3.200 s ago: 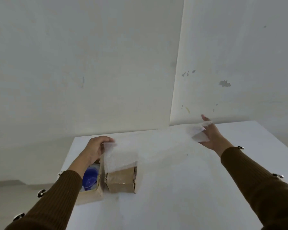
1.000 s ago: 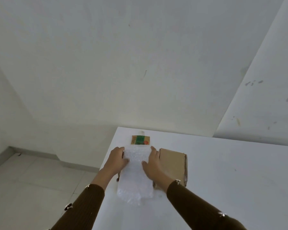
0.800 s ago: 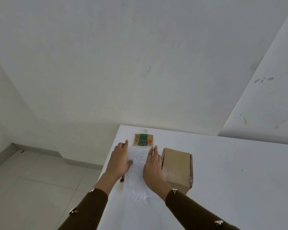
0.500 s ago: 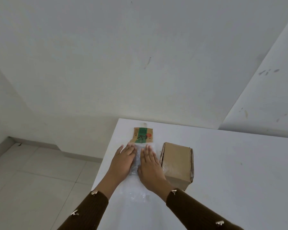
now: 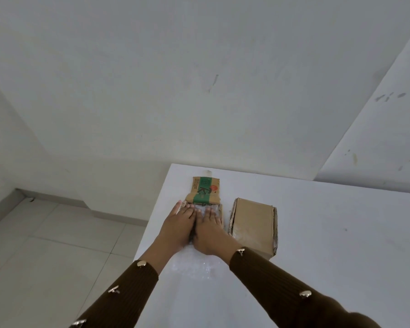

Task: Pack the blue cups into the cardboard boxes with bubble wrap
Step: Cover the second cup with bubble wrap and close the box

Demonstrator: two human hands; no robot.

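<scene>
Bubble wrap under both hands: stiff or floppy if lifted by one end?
Probably floppy: the bubble wrap drapes from the open box down onto the table. Likely light and springy, since the left hand and right hand press it flat; it may spring up once released.

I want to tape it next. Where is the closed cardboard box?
Head view: the closed cardboard box sits on the white table, just right of the right hand and the open box.

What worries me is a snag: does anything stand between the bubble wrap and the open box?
Nothing visible does. The left hand and right hand press the bubble wrap onto the open box, whose printed flap is folded back; the closed box stands apart to its right.
</scene>
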